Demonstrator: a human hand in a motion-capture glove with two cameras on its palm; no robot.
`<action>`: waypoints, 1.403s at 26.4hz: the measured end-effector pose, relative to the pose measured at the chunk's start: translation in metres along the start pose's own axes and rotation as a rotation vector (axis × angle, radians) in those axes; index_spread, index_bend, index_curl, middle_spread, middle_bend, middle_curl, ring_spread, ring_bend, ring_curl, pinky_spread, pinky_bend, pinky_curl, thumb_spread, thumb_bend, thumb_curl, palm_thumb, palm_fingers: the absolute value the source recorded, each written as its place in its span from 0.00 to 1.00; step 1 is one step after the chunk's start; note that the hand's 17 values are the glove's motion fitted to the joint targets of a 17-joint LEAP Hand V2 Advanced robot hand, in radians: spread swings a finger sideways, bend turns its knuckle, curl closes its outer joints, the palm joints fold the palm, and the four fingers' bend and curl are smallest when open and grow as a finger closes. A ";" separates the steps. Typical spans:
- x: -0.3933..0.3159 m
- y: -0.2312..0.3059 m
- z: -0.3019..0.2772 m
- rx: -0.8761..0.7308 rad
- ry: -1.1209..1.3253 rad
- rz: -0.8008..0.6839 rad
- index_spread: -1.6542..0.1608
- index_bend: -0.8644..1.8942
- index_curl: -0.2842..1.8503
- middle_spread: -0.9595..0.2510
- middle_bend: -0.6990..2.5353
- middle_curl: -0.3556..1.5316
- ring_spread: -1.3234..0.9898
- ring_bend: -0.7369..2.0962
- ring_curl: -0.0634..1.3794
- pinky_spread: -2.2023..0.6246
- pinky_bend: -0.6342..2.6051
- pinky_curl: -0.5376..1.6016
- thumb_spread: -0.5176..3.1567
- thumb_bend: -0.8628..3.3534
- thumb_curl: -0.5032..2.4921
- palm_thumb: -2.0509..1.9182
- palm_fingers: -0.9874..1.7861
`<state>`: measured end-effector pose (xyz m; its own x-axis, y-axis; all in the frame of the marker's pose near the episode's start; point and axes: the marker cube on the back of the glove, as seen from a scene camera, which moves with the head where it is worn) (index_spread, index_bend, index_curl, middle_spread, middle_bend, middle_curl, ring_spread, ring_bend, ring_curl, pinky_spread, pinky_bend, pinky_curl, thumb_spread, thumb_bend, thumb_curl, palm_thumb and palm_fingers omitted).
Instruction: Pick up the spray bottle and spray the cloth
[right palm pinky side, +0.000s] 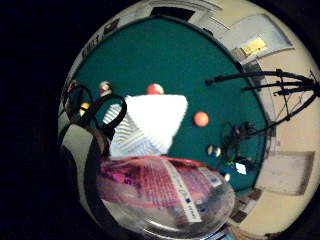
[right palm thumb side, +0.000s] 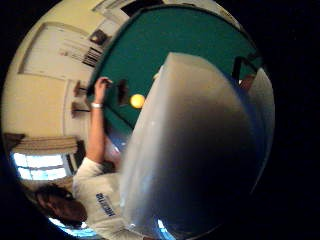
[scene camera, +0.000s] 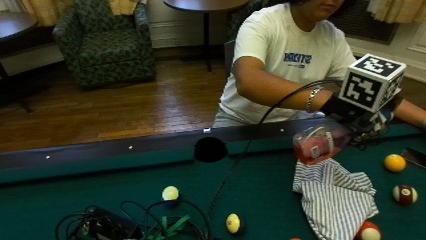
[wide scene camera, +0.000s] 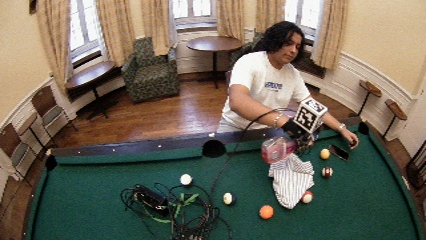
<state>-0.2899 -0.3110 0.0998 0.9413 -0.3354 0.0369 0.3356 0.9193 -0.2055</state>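
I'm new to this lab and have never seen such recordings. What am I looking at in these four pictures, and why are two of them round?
No machine here: a person at a green pool table works with a gloved right hand. The two ordinary pictures come from cameras beside the table, one wider. The two round ones come from tiny wide-angle cameras on that hand's palm, so they show what the hand is over.

The hand holds a clear spray bottle with a pink label, lifted just above a striped cloth lying crumpled on the felt. In the little finger side palm view, bottle and cloth appear close up. In the thumb side view the bottle fills most of the picture.

Around the cloth lie billiard balls, such as a yellow ball. A bundle of cables lies at the near edge.
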 end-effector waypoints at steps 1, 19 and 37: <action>-0.007 -0.003 -0.007 0.030 -0.041 -0.011 0.75 0.43 0.40 0.60 0.40 0.47 0.47 0.48 0.37 0.67 0.33 0.44 0.19 0.20 0.43 0.75 0.85; -0.055 -0.098 0.000 0.562 -0.895 0.101 0.75 0.42 0.40 0.61 0.40 0.47 0.47 0.49 0.37 0.67 0.33 0.44 0.19 0.20 0.43 0.75 0.85; -0.035 -0.171 0.138 0.648 -1.130 0.337 0.75 0.42 0.41 0.61 0.40 0.47 0.48 0.49 0.37 0.67 0.33 0.44 0.20 0.20 0.44 0.76 0.85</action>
<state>-0.3758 -0.4281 0.2691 0.3887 -0.0121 0.9213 -0.2557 0.9592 0.1205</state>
